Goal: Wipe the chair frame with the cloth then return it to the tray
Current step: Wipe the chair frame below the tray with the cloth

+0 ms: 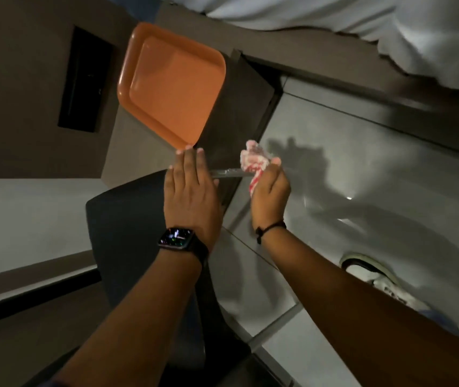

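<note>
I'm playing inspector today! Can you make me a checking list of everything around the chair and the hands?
Surface: brown table, bare beside the tray.
Job's things: orange tray empty on the table; red-and-white cloth bunched against the metal chair frame.
Clutter: nothing seen.
Grippers: left hand flat, open, on the chair; right hand gripping the cloth.
Cables: nothing seen.
Surroundings: tiled floor, white bedding, a shoe.

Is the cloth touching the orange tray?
Apart. The head view shows the cloth bunched in the right hand, with dark surface between it and the tray.
</note>
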{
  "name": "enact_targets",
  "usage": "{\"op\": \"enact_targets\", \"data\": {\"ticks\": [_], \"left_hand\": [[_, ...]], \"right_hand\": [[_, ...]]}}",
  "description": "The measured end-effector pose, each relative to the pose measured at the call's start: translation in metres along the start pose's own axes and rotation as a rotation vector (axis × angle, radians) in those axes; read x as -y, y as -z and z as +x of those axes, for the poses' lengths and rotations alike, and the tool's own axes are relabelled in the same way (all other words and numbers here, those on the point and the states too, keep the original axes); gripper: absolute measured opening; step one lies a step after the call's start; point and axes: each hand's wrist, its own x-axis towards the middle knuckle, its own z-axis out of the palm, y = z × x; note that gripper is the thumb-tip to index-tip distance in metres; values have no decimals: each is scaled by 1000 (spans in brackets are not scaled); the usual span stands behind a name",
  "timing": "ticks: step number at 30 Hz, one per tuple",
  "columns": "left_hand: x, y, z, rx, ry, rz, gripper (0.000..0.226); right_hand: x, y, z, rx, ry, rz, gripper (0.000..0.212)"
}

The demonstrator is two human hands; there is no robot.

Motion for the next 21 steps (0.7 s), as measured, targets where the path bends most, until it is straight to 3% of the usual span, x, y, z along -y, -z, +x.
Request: {"op": "enact_targets", "data": {"ticks": [3,6,8,10,13,16,18,19,21], "left_hand": [[10,-17,29,39,-13,15,62],[12,-35,39,107,-52,22,64],[13,-39,38,88,-42,6,65],[15,-45,37,54,-39,22,57],[20,-55,41,31,-33,42,51],[20,-60,43,9,-20,65,50],[17,-59,43,-5,-27,60,50],[15,-56,41,5,-22,45,50],[10,-48,39,32,-15,7,51]], "right_hand": [[-21,-29,25,57,79,-21,60],[-63,-59,31,124,203,-127,48],[-90,-73,32,261,380,-245,39],[-118,-79,45,307,531,-309,46],[-140,-71,81,262,376,-299,59],[-156,-56,136,313,349,-712,45],[-152,-45,161,370,220,-903,39],[-144,-41,163,382,106,-882,40],[-122,-44,140,345,86,-744,43]]}}
